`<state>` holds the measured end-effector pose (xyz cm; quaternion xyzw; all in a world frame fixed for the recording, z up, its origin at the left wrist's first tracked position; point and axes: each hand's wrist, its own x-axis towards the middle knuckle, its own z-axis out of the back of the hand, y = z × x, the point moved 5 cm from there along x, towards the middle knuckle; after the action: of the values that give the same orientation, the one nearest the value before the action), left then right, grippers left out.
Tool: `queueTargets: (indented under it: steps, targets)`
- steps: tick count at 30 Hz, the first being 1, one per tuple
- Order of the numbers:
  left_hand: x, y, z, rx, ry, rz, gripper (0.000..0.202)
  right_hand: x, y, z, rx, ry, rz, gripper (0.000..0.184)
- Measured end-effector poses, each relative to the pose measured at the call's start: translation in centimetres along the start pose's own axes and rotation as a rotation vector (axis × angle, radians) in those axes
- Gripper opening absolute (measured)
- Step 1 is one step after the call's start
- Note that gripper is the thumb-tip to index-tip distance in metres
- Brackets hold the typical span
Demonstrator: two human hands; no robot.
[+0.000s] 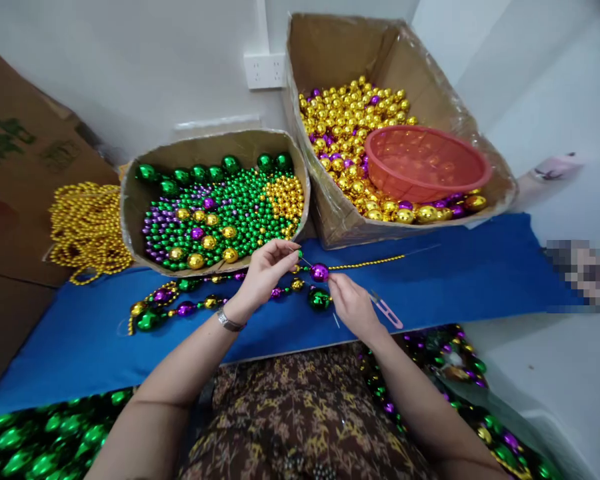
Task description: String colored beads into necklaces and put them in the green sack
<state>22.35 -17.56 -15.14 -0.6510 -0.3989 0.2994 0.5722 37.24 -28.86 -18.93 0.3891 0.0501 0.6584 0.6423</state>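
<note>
My left hand [270,270] is closed in a pinch at a thin needle-like piece, with a small green bead [300,254] at its fingertips. My right hand [351,303] pinches the right side of a large shiny purple bead [319,272], close to the left fingertips. Below it a large green bead [319,299] lies on the blue cloth. A beaded strand [186,308] of green, purple and gold stretches left across the cloth. A string of small gold beads [370,263] runs out to the right, ending in thin thread. Pink thread snips [389,312] lie beside my right hand.
Behind my hands stands a low cardboard box [130,217] of green, purple and gold beads. A taller box [340,230] of gold and purple beads, with a red plastic basket [430,160] inside, is at its right. Gold bead strings [87,227] are piled left. Green beads [55,433] sit below the table.
</note>
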Motion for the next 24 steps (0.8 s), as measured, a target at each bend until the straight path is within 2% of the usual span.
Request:
queueTargets:
  steps: [4,7,9,13,16,19,24]
  targets:
    - [-0.1,1.4,-2.6,0.187,0.08,-0.074,0.022,-1.2,-3.2,-0.3,0.044,0.016,-0.078,0.023]
    - [0.0,2.8,-3.9,0.258,0.123,-0.086,0.023,-1.9,-4.6,-1.8,0.105,0.048,-0.16,0.022]
    - [0.1,3.6,-3.9,0.285,0.113,-0.084,0.025,-2.2,-4.6,-3.1,0.138,0.068,-0.186,0.022]
    - [0.3,4.8,-2.6,0.288,0.062,-0.026,0.03,-2.3,-3.5,-5.8,0.168,0.09,-0.198,0.024]
    - [0.3,5.6,-1.9,0.25,0.077,0.02,0.033,-2.3,-3.2,-6.6,0.154,0.071,-0.216,0.025]
    - [0.3,6.2,-2.2,0.319,0.117,-0.013,0.032,-2.1,-3.5,-5.6,0.123,0.08,-0.223,0.022]
    - [0.3,6.6,-3.9,0.576,0.23,-0.225,0.021,-0.9,-3.5,-1.1,0.182,-0.019,-0.262,0.033]
